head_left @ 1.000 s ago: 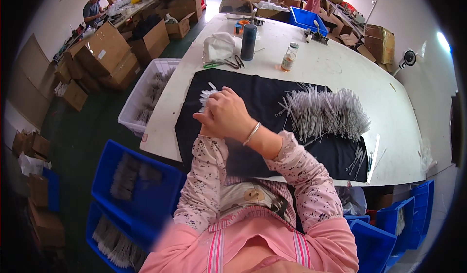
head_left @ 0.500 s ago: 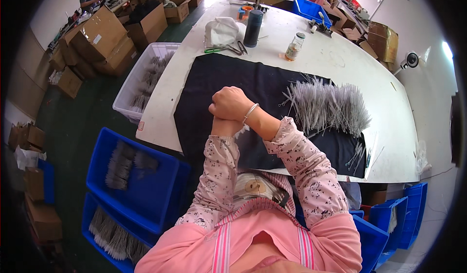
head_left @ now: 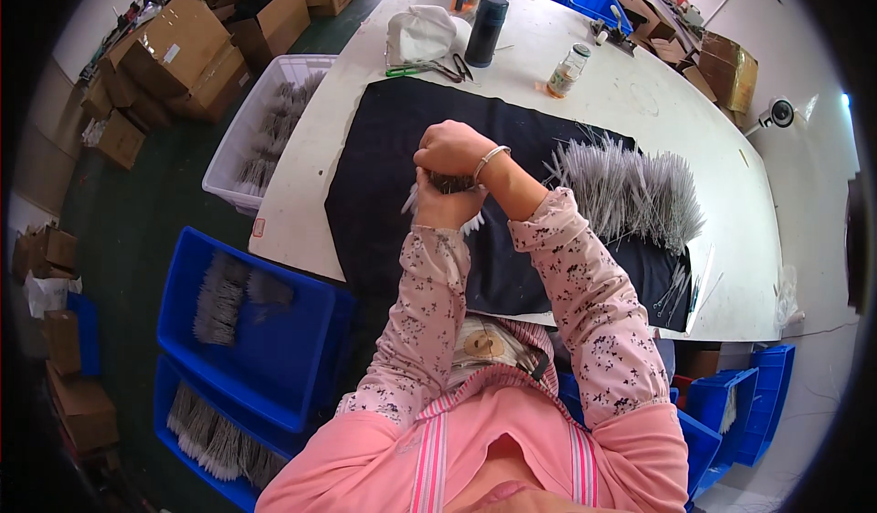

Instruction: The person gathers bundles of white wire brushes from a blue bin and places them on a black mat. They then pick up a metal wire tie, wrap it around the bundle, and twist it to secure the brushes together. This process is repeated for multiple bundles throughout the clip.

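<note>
My left hand [head_left: 445,208] is closed round a bundle of thin wire brushes [head_left: 450,182], above a dark cloth [head_left: 379,166]. Dark wire ends show at the top of the bundle, and pale bristles stick out beside the palm. Curled over those ends is my right hand [head_left: 454,150], closed against the bundle; its fingertips are hidden. To the right, a large heap of pale bristle brushes [head_left: 626,189] lies on the cloth. Several loose brushes [head_left: 674,296] lie at the cloth's near right corner.
On the white table [head_left: 512,84] stand a dark flask [head_left: 487,31], a glass jar [head_left: 568,71], scissors [head_left: 463,67] and a white cloth bundle [head_left: 422,34]. Brushes fill a white bin [head_left: 224,170] at the left. Blue bins [head_left: 315,349] sit lower left, near cardboard boxes [head_left: 187,52].
My right hand has lifted and opened a gap above my left hand, so the wire ends now show between them. Both hands sit slightly further right in the picture, which has shifted a little.
</note>
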Demonstrator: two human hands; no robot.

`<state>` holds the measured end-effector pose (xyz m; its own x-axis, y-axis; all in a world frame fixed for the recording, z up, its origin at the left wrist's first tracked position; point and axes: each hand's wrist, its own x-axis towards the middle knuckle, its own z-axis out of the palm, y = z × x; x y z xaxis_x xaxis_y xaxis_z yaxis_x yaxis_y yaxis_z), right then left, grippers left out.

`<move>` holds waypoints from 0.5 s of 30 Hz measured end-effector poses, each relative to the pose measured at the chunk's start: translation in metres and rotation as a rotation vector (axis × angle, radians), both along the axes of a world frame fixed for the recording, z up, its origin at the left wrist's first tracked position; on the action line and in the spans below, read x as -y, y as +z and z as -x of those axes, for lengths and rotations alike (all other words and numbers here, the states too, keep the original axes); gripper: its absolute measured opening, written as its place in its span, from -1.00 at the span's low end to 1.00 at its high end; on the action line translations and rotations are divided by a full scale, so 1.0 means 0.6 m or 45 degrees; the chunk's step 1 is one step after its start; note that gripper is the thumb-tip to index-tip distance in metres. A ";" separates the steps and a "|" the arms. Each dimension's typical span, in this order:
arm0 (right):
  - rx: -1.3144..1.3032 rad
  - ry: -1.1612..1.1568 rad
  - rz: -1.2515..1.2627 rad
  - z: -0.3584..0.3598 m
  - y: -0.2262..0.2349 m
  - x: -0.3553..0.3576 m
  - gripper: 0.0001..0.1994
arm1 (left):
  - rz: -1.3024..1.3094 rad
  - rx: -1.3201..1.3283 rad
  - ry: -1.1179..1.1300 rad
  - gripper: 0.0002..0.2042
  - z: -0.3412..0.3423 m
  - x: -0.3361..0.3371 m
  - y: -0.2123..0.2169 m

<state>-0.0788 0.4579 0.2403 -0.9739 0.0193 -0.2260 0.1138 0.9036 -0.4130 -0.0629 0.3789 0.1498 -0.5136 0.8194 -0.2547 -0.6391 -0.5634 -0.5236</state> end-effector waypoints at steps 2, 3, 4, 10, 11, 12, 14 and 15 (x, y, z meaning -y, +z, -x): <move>-0.027 0.044 -0.016 -0.002 -0.007 -0.003 -0.72 | -0.060 0.112 0.018 -0.57 0.003 -0.003 -0.002; -0.041 0.069 -0.026 -0.003 -0.008 -0.004 -0.73 | -0.067 0.118 0.032 -0.57 0.001 -0.002 0.002; -0.054 0.064 -0.031 -0.009 -0.010 -0.004 -0.73 | -0.049 0.100 0.024 -0.57 -0.003 -0.002 0.001; -0.212 0.025 -0.044 -0.069 -0.009 0.024 -0.72 | 0.048 -0.029 -0.050 -0.62 -0.030 0.011 -0.009; -0.244 0.033 -0.062 -0.079 -0.009 0.031 -0.71 | 0.074 -0.057 -0.066 -0.63 -0.035 0.014 -0.010; -0.277 0.042 -0.081 -0.088 -0.010 0.037 -0.71 | 0.096 -0.085 -0.084 -0.65 -0.041 0.017 -0.013; -0.371 0.118 -0.144 -0.104 -0.017 0.042 -0.67 | 0.136 -0.136 -0.120 -0.67 -0.055 0.023 -0.021; -0.439 0.097 -0.108 -0.116 -0.020 0.042 -0.64 | 0.154 -0.160 -0.132 -0.68 -0.063 0.024 -0.025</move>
